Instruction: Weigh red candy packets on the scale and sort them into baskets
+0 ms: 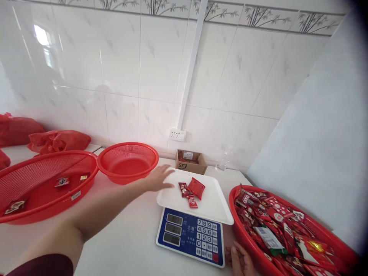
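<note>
My left hand [157,178] reaches forward with fingers stretched out, its tips at the left edge of the white tray [212,205] on a blue electronic scale [191,237]. Three small red snack packets [193,189] lie on the tray, a little apart from my fingers. My right hand [240,260] rests low at the front, against the rim of a red basket [244,234] filled with several red snack packets [276,226]. Its fingers lie loosely on the table, holding nothing I can see.
A wide red mesh basket [43,207] at left holds a few packets. A smaller red mesh bowl [128,163] stands behind it. Red plastic bags [57,141] lie at far left. A cardboard box [191,161], a clear bottle [224,160] and a wall socket [177,134] are by the tiled wall.
</note>
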Available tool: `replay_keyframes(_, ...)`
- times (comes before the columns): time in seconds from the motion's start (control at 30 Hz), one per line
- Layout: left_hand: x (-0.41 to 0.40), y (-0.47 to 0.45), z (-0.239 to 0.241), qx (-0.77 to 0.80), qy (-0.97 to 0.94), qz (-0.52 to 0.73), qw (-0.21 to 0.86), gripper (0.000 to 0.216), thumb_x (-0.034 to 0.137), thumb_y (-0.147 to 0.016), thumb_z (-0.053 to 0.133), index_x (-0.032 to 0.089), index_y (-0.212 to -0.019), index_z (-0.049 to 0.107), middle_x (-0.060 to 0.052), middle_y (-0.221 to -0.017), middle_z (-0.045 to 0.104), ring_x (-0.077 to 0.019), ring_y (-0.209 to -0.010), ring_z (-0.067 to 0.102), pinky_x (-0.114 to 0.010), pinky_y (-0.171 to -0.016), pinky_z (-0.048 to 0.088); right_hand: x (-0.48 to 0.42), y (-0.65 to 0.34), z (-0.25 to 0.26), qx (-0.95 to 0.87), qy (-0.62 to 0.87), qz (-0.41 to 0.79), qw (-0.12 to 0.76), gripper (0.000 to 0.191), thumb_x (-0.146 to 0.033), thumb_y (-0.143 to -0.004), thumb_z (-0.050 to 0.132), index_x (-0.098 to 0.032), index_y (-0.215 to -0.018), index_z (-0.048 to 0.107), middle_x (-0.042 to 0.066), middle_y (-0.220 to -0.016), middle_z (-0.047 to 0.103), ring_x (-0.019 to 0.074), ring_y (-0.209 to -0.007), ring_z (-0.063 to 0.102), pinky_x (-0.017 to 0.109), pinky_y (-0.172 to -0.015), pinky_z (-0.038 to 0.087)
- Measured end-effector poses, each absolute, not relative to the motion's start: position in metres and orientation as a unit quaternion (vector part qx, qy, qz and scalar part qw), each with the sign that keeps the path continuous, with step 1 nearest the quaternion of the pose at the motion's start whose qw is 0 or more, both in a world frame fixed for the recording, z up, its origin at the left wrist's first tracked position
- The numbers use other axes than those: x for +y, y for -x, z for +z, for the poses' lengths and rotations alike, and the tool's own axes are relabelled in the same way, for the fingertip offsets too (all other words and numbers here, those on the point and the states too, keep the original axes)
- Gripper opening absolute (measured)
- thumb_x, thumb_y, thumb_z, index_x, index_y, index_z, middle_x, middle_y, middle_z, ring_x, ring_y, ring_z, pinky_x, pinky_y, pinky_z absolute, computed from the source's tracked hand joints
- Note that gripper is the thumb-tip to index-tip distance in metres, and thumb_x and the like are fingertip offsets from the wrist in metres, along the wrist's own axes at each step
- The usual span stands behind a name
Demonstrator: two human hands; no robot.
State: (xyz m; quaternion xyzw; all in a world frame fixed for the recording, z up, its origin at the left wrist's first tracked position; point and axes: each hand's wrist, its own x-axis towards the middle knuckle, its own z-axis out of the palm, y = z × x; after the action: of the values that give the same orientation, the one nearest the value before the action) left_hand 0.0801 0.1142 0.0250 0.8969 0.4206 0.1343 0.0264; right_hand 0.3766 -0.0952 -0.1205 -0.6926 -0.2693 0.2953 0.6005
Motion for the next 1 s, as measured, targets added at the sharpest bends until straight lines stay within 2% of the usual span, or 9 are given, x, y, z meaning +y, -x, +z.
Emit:
replay_keyframes(0.03,0.108,-0.098,0.022,0.374,-0.919,0.116,0.045,0.076,0.067,-0.07,0.055,0.034,-0.136,0.034,-0.003,-0.149,0.026,-0.0275,-0.135,0.022,-0.042,-0.108,0.022,-0.095,-0.378,-0.123,-0.269,0.692,0.296,0.601,0.073,-0.073,-0.054,0.057,-0.018,-0.101,0.052,0.009,-0.083,0.068,0.0278,-0.08,0.065,0.039,-0.073,0.051)
replay_keyframes(0.1,0.098,-0.13,0.017,0.27,-0.955,0.067,0.103,0.088,0.069,-0.068,0.055,0.035,-0.142,0.02,-0.006,-0.152,0.014,-0.0326,-0.138,0.011,-0.053,-0.107,0.015,-0.096,-0.379,-0.127,-0.269,0.689,0.297,0.604,0.073,-0.073,-0.056,0.056,-0.017,-0.104,0.051,0.009,-0.083,0.068,0.027,-0.08,0.065,0.039,-0.074,0.051)
replay_keyframes(0.17,0.093,-0.157,0.013,0.234,-0.963,0.037,0.125,0.091,0.07,-0.067,0.054,0.035,-0.142,0.016,-0.008,-0.153,0.01,-0.0359,-0.138,0.006,-0.059,-0.104,0.013,-0.096,-0.38,-0.131,-0.274,0.687,0.292,0.606,0.073,-0.072,-0.058,0.056,-0.017,-0.106,0.05,0.009,-0.084,0.068,0.0264,-0.08,0.065,0.038,-0.073,0.052)
replay_keyframes(0.27,0.092,-0.185,0.011,0.236,-0.966,0.032,0.096,0.075,0.069,-0.071,0.049,0.035,-0.135,0.035,-0.009,-0.148,0.023,-0.037,-0.133,0.022,-0.057,-0.101,0.021,-0.096,-0.381,-0.133,-0.289,0.687,0.28,0.605,0.071,-0.072,-0.061,0.054,-0.017,-0.105,0.052,0.008,-0.083,0.068,0.0263,-0.081,0.065,0.037,-0.07,0.052)
replay_keyframes(0.4,0.094,-0.202,0.012,0.248,-0.965,0.077,0.043,0.056,0.067,-0.076,0.043,0.029,-0.114,0.057,-0.011,-0.126,0.047,-0.0318,-0.111,0.047,-0.047,-0.089,0.038,-0.096,-0.381,-0.133,-0.284,0.682,0.29,0.608,0.07,-0.07,-0.06,0.057,-0.016,-0.104,0.052,0.009,-0.083,0.068,0.0262,-0.08,0.065,0.037,-0.071,0.052)
replay_keyframes(0.57,0.092,-0.204,0.008,0.279,-0.953,0.118,0.035,0.04,0.051,-0.079,0.048,0.027,-0.11,0.057,-0.008,-0.111,0.053,-0.0264,-0.099,0.053,-0.036,-0.073,0.048,-0.096,-0.38,-0.134,-0.284,0.669,0.291,0.622,0.064,-0.066,-0.064,0.057,-0.017,-0.105,0.052,0.007,-0.082,0.068,0.0247,-0.078,0.065,0.037,-0.07,0.052)
replay_keyframes(0.77,0.098,-0.183,0.017,0.302,-0.932,0.198,0.015,0.026,0.02,-0.075,0.052,0.026,-0.099,0.061,-0.002,-0.103,0.057,-0.0165,-0.088,0.058,-0.026,-0.073,0.048,-0.096,-0.379,-0.138,-0.279,0.668,0.289,0.626,0.063,-0.065,-0.065,0.056,-0.017,-0.106,0.053,0.006,-0.08,0.068,0.0242,-0.079,0.064,0.036,-0.071,0.051)
replay_keyframes(0.9,0.118,-0.142,0.043,0.358,-0.894,0.27,-0.004,0.028,0.016,-0.079,0.046,0.025,-0.102,0.059,-0.003,-0.11,0.056,-0.0154,-0.095,0.057,-0.025,-0.079,0.046,-0.095,-0.376,-0.137,-0.267,0.676,0.281,0.626,0.063,-0.066,-0.065,0.055,-0.018,-0.106,0.052,0.006,-0.085,0.067,0.023,-0.08,0.064,0.036,-0.076,0.05)
replay_keyframes(1.0,0.131,-0.095,0.059,0.423,-0.848,0.317,-0.019,0.027,0.02,-0.082,0.043,0.025,-0.102,0.059,-0.006,-0.118,0.053,-0.0208,-0.103,0.054,-0.031,-0.081,0.046,-0.097,-0.371,-0.134,-0.264,0.682,0.269,0.627,0.063,-0.066,-0.066,0.054,-0.017,-0.106,0.053,0.007,-0.089,0.066,0.0225,-0.081,0.063,0.036,-0.076,0.05)
